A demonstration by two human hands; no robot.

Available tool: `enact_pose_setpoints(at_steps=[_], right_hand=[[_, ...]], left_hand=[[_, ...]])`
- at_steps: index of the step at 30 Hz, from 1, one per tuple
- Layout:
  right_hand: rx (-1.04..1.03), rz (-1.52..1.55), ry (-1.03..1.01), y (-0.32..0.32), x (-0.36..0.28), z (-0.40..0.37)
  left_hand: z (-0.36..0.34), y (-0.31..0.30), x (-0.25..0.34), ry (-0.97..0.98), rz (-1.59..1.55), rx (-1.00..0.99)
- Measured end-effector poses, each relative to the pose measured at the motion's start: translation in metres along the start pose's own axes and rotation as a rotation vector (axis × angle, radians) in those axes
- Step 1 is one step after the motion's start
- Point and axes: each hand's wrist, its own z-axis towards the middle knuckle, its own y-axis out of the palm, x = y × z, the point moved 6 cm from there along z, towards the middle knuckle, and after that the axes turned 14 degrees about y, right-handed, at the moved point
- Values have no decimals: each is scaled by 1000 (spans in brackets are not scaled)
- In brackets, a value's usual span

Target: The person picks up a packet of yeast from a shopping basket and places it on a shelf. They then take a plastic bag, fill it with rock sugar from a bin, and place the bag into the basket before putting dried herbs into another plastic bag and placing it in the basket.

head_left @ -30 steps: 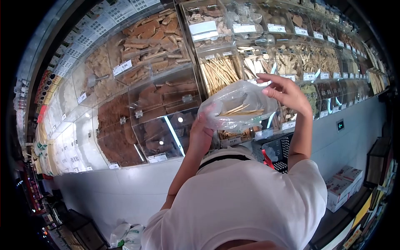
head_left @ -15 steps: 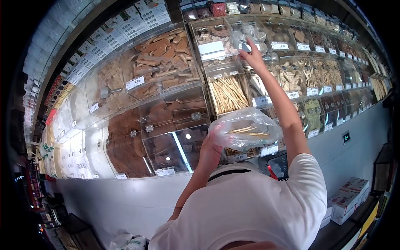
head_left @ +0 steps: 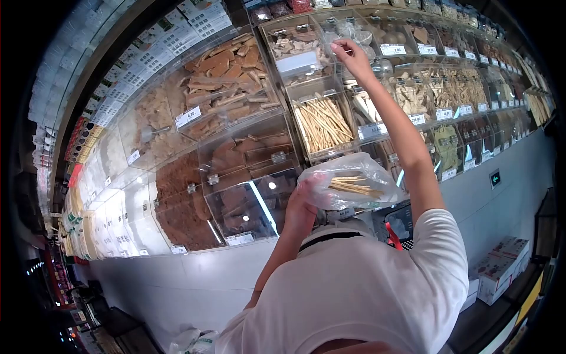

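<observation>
My left hand (head_left: 302, 206) is closed around the gathered side of a clear plastic bag (head_left: 318, 186). Inside the bag lie several thin, pale yellow sticks (head_left: 356, 186). My right hand (head_left: 354, 58) is raised over the upper clear bins, its fingers loosely bent and apart, with nothing visible in them. Beside it is a clear bin of pale round pieces (head_left: 348, 30). Between my hands stands an uncovered bin of similar thin sticks (head_left: 323, 124), directly above the bag.
Large clear bins of brown slabs (head_left: 224, 68) and reddish-brown pieces (head_left: 177, 200) line the left. More labelled bins (head_left: 451, 88) run along the right. A black basket (head_left: 401, 227) with a red strip is below the bag. Cartons (head_left: 501, 265) stand at lower right.
My right hand has shifted slightly up and left, its thumb and fingers closer together; the dark tag by its fingers no longer shows. The bag has tilted, and its sticks show more.
</observation>
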Motion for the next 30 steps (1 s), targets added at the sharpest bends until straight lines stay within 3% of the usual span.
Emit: enact_pose_setpoints(at_steps=[4, 8, 14, 23, 30], right_hand=[[-92, 21, 88, -22, -20, -59], [-116, -299, -140, -41, -23, -116], [-199, -549, -184, -44, 1, -185], [-74, -732, -227, -34, 58, -215], [-91, -829, -195, -24, 79, -215]], left_hand=[[-2, -4, -2, -20, 1, -23], [-4, -8, -8, -60, -20, -54], [-6, -5, -13, -92, -28, -36], [-10, -2, -14, -94, 11, -28], [-11, 1, -12, -78, 57, -3]])
